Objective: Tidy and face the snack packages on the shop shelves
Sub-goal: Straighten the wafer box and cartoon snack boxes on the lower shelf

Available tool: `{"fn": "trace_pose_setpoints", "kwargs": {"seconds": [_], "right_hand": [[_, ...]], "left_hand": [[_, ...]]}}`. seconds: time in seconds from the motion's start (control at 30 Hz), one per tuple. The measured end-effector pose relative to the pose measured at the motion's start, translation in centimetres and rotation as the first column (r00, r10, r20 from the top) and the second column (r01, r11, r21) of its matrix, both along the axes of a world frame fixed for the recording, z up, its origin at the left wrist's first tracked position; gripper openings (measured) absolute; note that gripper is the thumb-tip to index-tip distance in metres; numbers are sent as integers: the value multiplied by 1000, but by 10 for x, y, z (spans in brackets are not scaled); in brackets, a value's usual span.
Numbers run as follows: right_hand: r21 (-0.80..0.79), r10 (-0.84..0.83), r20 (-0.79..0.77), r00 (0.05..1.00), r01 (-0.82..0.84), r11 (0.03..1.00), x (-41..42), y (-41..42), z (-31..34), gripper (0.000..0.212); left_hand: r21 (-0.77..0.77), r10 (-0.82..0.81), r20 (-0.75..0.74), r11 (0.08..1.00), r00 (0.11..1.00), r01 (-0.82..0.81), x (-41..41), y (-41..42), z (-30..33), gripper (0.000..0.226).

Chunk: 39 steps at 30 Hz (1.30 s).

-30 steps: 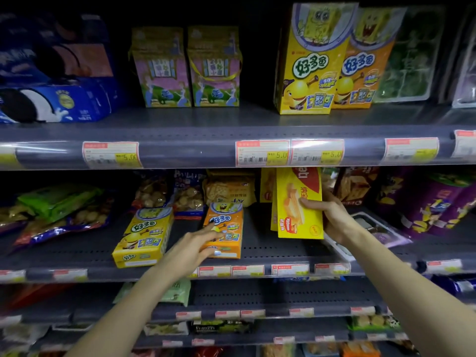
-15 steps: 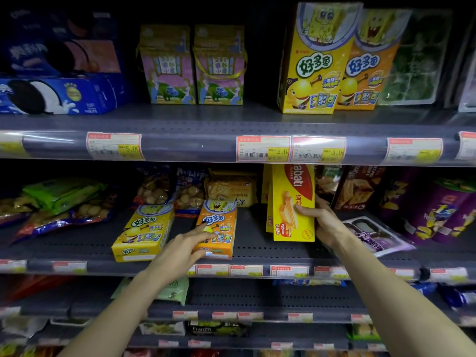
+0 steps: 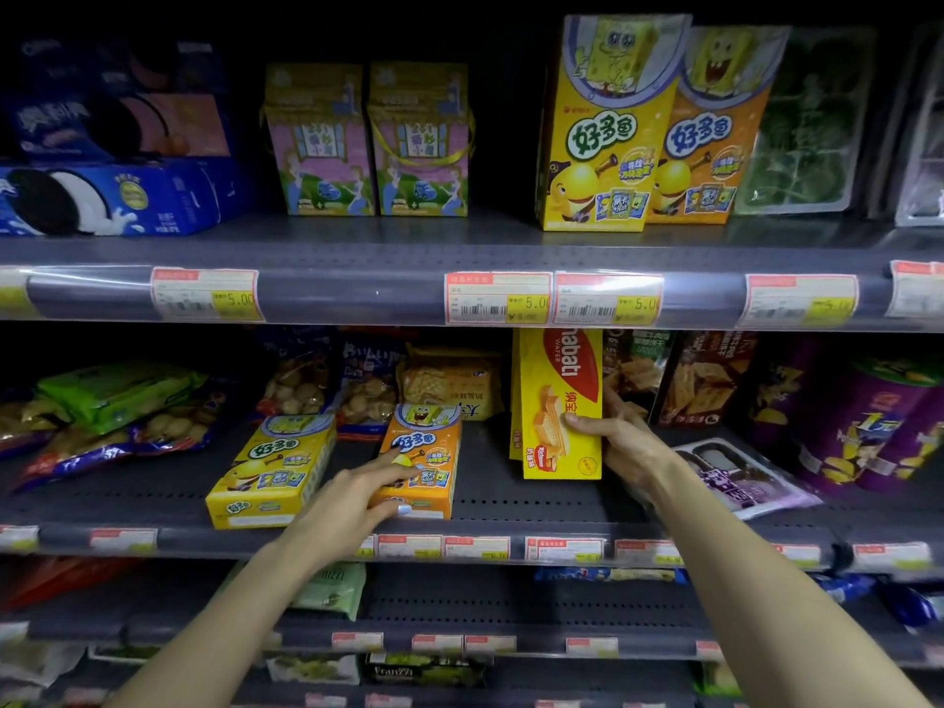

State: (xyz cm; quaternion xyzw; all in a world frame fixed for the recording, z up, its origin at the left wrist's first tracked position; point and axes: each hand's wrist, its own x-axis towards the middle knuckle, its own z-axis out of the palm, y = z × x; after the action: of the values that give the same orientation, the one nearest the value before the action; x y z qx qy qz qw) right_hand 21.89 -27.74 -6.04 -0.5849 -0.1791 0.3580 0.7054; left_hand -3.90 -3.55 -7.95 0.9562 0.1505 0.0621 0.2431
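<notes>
On the middle shelf (image 3: 511, 498) my right hand (image 3: 620, 442) grips the right edge of a tall yellow wafer box (image 3: 559, 401), which stands upright with another yellow box behind it. My left hand (image 3: 357, 498) rests on the lower front of a small orange fish-cracker box (image 3: 424, 457) that leans back on the shelf, thumb on its bottom corner. A matching yellow fish-cracker box (image 3: 270, 467) lies to its left, untouched.
Bagged biscuits (image 3: 449, 380) and snack bags sit behind the small boxes. A purple tray pack (image 3: 740, 477) lies flat right of my right wrist, beside purple tubs (image 3: 858, 426). The top shelf holds large cartoon boxes (image 3: 603, 125), house-shaped cartons (image 3: 368, 140) and blue cookie boxes (image 3: 107, 196).
My right hand has pushed the wafer box further back and upright on the shelf. My left hand has settled more firmly over the orange box. The view has dropped slightly.
</notes>
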Motion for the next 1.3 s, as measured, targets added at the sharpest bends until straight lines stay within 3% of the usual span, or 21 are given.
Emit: {"fn": "trace_pose_setpoints", "kwargs": {"seconds": [0.1, 0.2, 0.33, 0.47, 0.77, 0.97, 1.3], "right_hand": [[-32, 22, 34, 999, -21, 999, 1, 3, 5, 127], [-73, 33, 70, 997, -28, 997, 6, 4, 8, 108], [-93, 32, 90, 995, -24, 995, 10, 7, 10, 101], [-70, -25, 112, 993, 34, 997, 7, 16, 8, 112], [-55, -58, 131, 990, 66, 996, 9, 21, 4, 111], [-74, -97, 151, 984, 109, 991, 13, 16, 7, 87], [-119, -193, 284, 939, 235, 965, -1, 26, 5, 82]], "left_hand": [[-1, 4, 9, 1000, 1000, -4, 2, -4, 3, 47], [11, 6, 18, 1000, 1000, -6, 3, -7, 5, 47], [11, 7, 28, 1000, 1000, -7, 2, -9, 6, 47], [2, 10, 28, 1000, 1000, -10, 3, -9, 7, 47], [-15, 11, 48, 1000, 999, -10, 3, -9, 4, 46], [-3, 14, 46, 1000, 999, -14, 4, -10, 5, 46], [-14, 20, 50, 1000, 999, -19, 5, -11, 6, 46]]}}
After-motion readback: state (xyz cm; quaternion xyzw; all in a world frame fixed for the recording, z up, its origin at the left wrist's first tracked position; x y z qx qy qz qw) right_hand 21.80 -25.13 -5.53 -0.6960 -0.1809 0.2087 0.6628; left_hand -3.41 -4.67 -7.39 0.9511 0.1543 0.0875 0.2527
